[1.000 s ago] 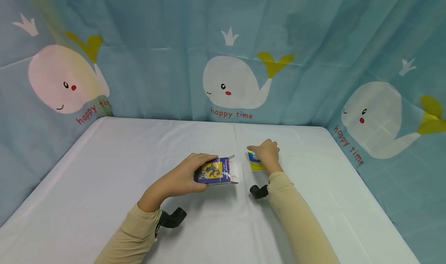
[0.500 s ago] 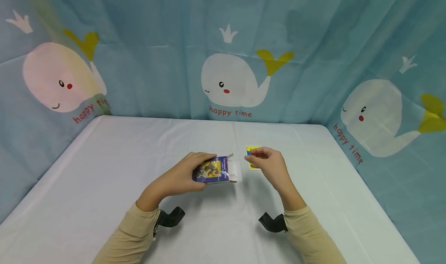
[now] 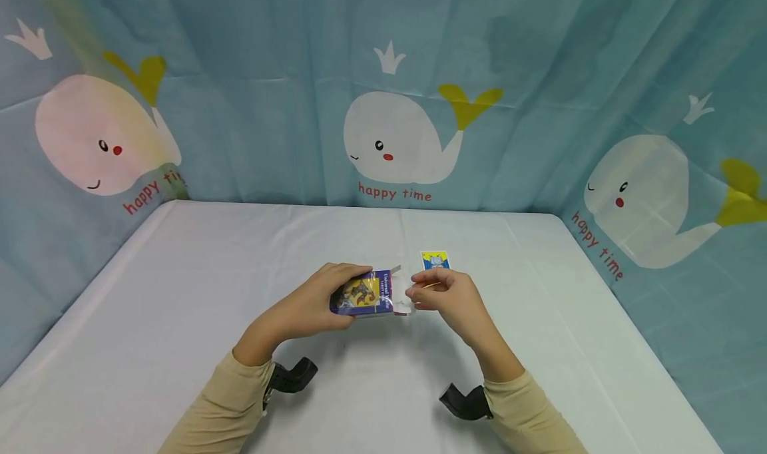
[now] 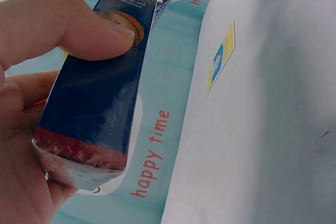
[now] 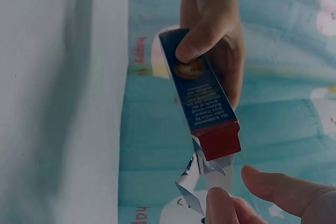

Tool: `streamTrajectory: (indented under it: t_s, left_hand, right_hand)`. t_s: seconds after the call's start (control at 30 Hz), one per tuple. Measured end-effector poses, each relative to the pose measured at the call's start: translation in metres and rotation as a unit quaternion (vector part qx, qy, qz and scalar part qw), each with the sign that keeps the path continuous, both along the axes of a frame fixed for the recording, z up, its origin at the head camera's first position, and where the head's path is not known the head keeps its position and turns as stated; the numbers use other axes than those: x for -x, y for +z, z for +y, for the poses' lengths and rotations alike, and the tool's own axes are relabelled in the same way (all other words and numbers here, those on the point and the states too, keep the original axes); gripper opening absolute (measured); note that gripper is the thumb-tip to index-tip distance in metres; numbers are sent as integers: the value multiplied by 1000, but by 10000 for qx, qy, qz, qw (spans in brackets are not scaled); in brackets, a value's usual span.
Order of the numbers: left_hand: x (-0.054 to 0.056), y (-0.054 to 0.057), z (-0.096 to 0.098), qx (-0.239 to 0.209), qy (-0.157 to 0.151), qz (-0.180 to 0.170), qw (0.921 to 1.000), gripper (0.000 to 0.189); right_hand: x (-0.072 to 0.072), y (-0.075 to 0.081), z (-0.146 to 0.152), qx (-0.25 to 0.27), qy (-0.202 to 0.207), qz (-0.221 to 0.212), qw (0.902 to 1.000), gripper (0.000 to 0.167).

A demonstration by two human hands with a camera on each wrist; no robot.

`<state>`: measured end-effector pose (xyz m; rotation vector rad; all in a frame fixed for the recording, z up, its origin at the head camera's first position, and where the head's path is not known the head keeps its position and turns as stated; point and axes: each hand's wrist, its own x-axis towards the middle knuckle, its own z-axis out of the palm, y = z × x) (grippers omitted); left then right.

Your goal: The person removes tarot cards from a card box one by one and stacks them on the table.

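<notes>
My left hand [image 3: 305, 304] grips a blue and yellow tarot card box [image 3: 362, 293], held above the table with its flapped end to the right. In the left wrist view, the thumb presses the narrow dark blue side of the box [image 4: 100, 87]. White flaps [image 5: 218, 171] stick out at the box's end in the right wrist view. My right hand [image 3: 452, 304] is close beside these flaps, fingers bent, with a gap between thumb and fingertips. A small yellow and blue card [image 3: 435, 259] lies on the table just behind the right hand, which partly hides it.
A white cloth covers the table [image 3: 180, 294]. A blue curtain [image 3: 269, 121] with whale prints hangs along the back and sides. Black wrist camera mounts [image 3: 467, 402] stick inward from both sleeves.
My right hand has lifted off the card and come left and toward me, to the flaps of the box. The card stays on the table. My left hand holds the box nearly still.
</notes>
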<state>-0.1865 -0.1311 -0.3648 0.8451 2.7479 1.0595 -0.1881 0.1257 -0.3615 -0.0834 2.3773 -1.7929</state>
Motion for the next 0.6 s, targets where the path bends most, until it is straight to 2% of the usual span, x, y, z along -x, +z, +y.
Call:
streamTrajectory:
  t_s: [0.27, 0.6]
  left_hand:
    - [-1, 0, 2, -64, -78, 64, 9999, 78]
    - [-2, -1, 3, -64, -201, 123, 9997, 78]
  right_hand:
    - [0, -4, -4, -135, 90, -178, 9997, 29]
    - [2, -11, -8, -272, 51, -226, 9994, 22]
